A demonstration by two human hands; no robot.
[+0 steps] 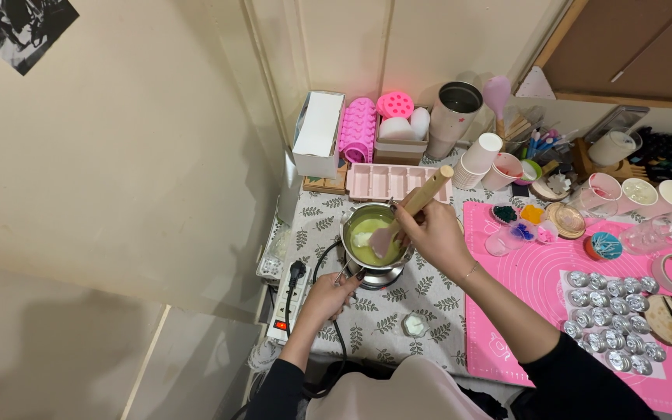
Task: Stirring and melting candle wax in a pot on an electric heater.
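warm indoor light | soft shadows left wall | wide-angle edge bending | sharp

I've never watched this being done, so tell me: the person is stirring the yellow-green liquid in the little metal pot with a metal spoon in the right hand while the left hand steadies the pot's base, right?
Not quite. The head view shows the right hand holding a spatula with a wooden handle and pink blade, not a metal spoon. The rest stands: it dips into the yellow-green liquid in the metal pot, and the left hand is at the pot's base.
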